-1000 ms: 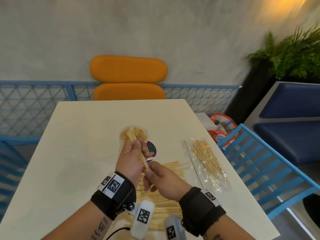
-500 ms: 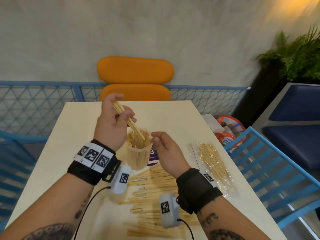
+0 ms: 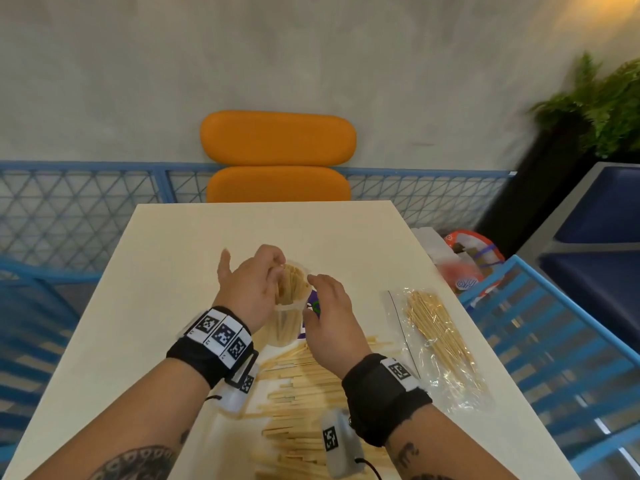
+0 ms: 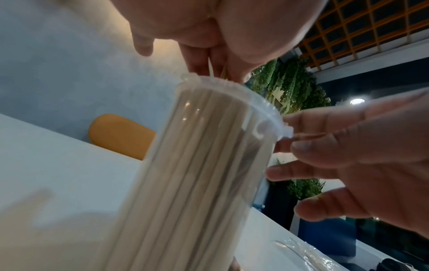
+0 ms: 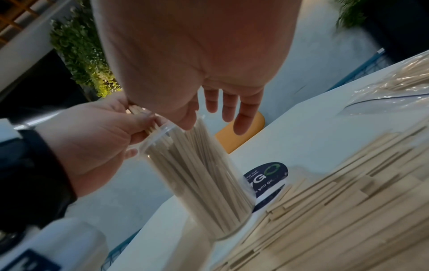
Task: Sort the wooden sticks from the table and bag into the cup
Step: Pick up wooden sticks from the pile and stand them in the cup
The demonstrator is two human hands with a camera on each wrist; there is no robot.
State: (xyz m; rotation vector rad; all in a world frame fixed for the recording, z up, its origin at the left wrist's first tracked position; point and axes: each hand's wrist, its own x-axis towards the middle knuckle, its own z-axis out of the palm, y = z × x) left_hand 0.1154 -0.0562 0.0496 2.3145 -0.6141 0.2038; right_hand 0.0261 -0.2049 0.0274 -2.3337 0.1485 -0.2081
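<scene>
A person's left hand (image 3: pixel 254 289) pinches a small bunch of wooden sticks (image 5: pixel 148 124) at the rim of a clear plastic cup (image 3: pixel 289 320) standing upright at the middle of a pale counter (image 3: pixel 166 271), the sticks' lower ends already inside the cup among many others. The right hand (image 3: pixel 329 320) hovers just right of the cup, its grip spread and fingers (image 5: pixel 228 106) relaxed, holding nothing; the thumb lies close beside the cup's lip, though contact cannot be told. A loose heap of flat wooden stirrers (image 3: pixel 304 393) lies on the counter near the person, just this side of the cup. To the right, a clear plastic bag (image 3: pixel 440 344) of thin sticks lies flat near the counter's right edge. A round dark sticker (image 5: pixel 267 176) with a green recycling mark shows on the counter just right of the cup's base. Both wrists wear black bands with coded markers. An orange chair (image 3: pixel 277 157) stands at the far end.
</scene>
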